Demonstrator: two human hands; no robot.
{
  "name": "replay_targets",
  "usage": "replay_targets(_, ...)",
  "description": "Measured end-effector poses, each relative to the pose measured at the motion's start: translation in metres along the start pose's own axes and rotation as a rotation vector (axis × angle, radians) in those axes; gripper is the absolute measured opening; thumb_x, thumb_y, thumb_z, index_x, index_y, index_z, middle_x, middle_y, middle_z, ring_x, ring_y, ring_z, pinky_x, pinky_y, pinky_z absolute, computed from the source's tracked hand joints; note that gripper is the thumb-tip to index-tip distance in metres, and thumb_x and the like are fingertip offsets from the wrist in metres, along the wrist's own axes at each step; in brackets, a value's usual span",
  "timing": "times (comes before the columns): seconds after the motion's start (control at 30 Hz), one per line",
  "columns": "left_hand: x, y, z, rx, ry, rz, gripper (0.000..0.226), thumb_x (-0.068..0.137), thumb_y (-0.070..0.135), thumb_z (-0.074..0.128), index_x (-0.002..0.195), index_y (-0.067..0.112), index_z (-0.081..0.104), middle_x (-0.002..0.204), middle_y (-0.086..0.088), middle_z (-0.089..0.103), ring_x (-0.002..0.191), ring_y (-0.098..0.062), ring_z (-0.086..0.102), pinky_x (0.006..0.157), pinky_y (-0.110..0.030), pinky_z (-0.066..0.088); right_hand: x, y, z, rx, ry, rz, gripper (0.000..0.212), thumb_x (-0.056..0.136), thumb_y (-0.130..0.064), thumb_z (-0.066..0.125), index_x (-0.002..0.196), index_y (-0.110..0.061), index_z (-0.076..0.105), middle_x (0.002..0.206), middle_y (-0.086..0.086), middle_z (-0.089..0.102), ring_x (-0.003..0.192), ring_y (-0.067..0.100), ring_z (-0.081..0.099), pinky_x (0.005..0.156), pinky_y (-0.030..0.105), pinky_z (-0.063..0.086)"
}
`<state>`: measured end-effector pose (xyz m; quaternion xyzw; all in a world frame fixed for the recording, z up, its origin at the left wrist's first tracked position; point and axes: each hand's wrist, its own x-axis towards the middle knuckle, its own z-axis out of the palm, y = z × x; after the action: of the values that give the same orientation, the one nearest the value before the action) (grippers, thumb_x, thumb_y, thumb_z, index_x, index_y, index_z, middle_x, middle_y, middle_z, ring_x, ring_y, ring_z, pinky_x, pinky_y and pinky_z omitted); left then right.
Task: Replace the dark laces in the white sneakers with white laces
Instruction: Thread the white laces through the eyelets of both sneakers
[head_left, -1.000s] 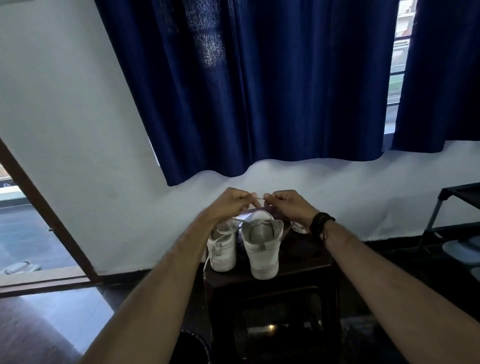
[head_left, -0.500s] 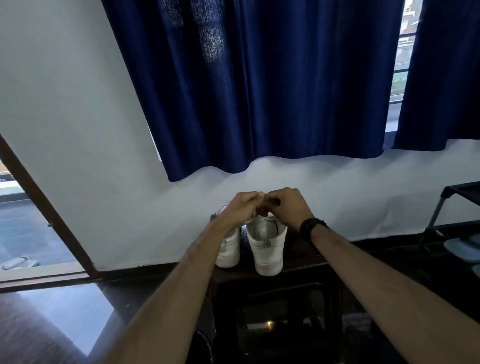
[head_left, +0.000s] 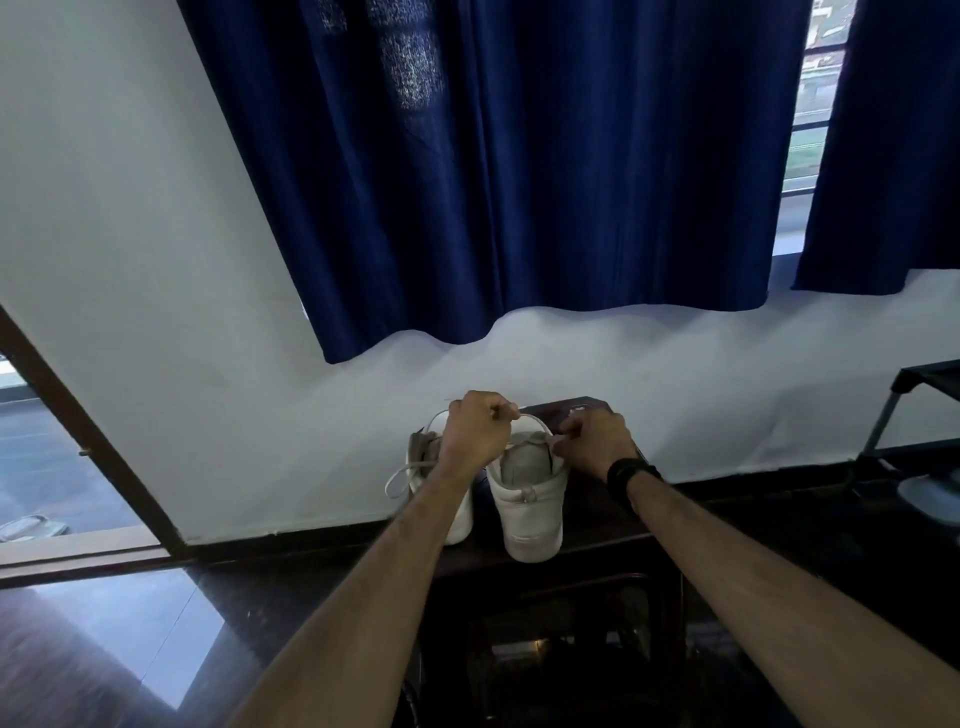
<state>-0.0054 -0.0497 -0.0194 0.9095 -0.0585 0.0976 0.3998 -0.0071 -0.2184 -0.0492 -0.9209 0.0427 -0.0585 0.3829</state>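
Observation:
Two white sneakers stand heel-toward-me on a dark stool (head_left: 613, 530). The right sneaker (head_left: 530, 499) is between my hands. My left hand (head_left: 475, 434) pinches a white lace (head_left: 532, 420) that arcs over this shoe's opening. My right hand (head_left: 595, 441), with a black wristband, pinches the lace's other part at the shoe's right collar. The left sneaker (head_left: 460, 514) is partly hidden behind my left forearm; a white lace loop (head_left: 400, 478) hangs off its left side. No dark lace shows.
A white wall and dark blue curtains (head_left: 493, 182) rise behind the stool. A doorway with a brown frame (head_left: 88, 441) opens at the left. A dark metal rack (head_left: 904, 431) stands at the right. The floor is dark and glossy.
My hands have drawn apart from touching above the right sneaker, stretching the white lace between them. The view has tilted up slightly.

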Motion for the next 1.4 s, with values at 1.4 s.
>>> replay_targets(1.4, 0.014, -0.029, 0.065, 0.608, 0.093, 0.172, 0.024, 0.091, 0.032, 0.053, 0.103, 0.025, 0.072, 0.104, -0.002, 0.071, 0.102, -0.024, 0.064, 0.083, -0.032, 0.040, 0.017, 0.031, 0.050, 0.500, 0.150, 0.296, 0.019, 0.073, -0.030, 0.080, 0.087, -0.017, 0.080, 0.080, 0.006, 0.075, 0.086, 0.019, 0.070, 0.084, 0.033, 0.055)
